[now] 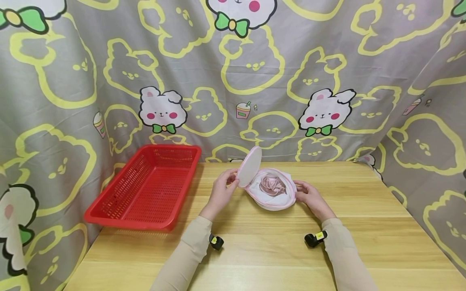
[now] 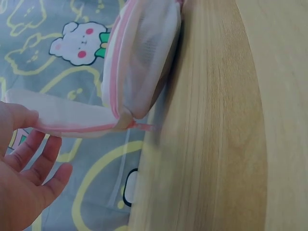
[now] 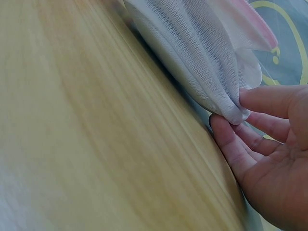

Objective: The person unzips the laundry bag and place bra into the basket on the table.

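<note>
A round white mesh laundry bag [image 1: 271, 204] with pink zipper trim stands on the table, its lid [image 1: 250, 167] raised toward the left. Inside lies a bunched pinkish-brown garment [image 1: 272, 186] with thin straps; its exact kind is unclear. My left hand [image 1: 223, 193] pinches the lid's edge between thumb and fingers, seen close in the left wrist view. On the bag's right side, my right hand [image 1: 312, 198] pinches the mesh wall [image 3: 192, 57] between thumb and fingers, low down near the tabletop.
A red perforated plastic basket [image 1: 178, 202] sits on the left of the wooden table [image 1: 262, 258]. Behind and beside the table hangs a grey curtain [image 1: 204, 60] printed with cartoon bears and rabbits. Small black cameras [image 1: 217, 242] are strapped to both wrists.
</note>
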### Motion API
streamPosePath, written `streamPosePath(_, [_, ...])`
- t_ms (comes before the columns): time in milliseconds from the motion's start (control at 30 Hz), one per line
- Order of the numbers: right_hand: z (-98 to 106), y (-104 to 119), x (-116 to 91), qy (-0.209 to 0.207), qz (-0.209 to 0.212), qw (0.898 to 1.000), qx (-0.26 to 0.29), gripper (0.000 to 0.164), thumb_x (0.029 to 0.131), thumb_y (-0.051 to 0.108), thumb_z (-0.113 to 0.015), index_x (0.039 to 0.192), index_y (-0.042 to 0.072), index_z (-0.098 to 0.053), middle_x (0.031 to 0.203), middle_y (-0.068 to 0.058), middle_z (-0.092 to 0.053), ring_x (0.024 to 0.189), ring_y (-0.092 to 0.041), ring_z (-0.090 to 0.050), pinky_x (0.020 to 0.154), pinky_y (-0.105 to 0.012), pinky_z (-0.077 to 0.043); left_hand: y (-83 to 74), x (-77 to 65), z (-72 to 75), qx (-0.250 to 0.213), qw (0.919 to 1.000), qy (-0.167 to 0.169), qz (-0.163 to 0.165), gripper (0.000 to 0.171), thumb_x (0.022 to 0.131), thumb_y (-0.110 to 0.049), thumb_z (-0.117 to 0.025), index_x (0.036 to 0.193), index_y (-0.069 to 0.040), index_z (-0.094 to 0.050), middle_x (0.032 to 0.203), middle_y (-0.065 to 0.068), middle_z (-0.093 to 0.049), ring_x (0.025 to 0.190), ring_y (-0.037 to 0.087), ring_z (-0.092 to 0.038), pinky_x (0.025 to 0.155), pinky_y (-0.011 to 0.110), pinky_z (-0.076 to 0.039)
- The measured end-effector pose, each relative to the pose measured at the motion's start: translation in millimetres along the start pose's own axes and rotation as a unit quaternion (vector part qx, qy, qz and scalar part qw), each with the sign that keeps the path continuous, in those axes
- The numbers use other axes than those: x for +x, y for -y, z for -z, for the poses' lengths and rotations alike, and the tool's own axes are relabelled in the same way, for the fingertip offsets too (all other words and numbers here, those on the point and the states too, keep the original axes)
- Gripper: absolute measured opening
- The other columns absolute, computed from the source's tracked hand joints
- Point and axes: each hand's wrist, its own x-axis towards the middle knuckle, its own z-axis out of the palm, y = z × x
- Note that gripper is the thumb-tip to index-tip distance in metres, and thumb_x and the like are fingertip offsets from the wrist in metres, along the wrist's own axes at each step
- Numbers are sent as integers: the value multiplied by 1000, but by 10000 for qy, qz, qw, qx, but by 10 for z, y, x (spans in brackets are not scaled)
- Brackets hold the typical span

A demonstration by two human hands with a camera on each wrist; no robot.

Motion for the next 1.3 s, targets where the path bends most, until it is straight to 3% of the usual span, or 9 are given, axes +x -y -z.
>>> streamPosePath(300, [-4, -8, 9, -34, -8, 10000, 5, 58, 92, -1, -55, 144, -9, -33, 129, -22, -55, 92, 2, -60, 80, -20, -52, 47, 20, 12, 99, 9998, -186, -60, 33, 90, -1, -65, 122, -5, -60, 90, 12, -64, 84, 21, -63, 81, 36, -57])
streamPosePath(633, [18, -20, 9, -39, -82, 10000, -7, 59, 92, 2, -57, 145, -6, -33, 136, -31, -47, 94, 0, -60, 81, -19, -51, 94, 41, 27, 99, 9994, -337, -68, 34, 89, 1, -64, 123, -5, -59, 87, 12, -63, 83, 21, -63, 81, 36, -57])
streamPosePath(1033, [12, -9, -1, -3, -28, 10000, 23, 60, 92, 4, -59, 146, -6, -33, 137, -33, -47, 95, 0, -60, 81, -19, -51, 134, 51, 70, -58, 9982, -566, 182, 37, 88, 6, -62, 122, -6, -58, 84, 15, -61, 82, 25, -62, 82, 39, -56])
streamPosePath(1300, [22, -32, 12, 22, -3, 10000, 78, 59, 92, 1, -57, 146, -6, -33, 135, -31, -48, 94, -1, -60, 81, -20, -52, 171, 45, 86, 11, 9967, -753, 307, 42, 86, 5, -63, 124, -10, -57, 84, 12, -62, 75, 19, -59, 71, 27, -52])
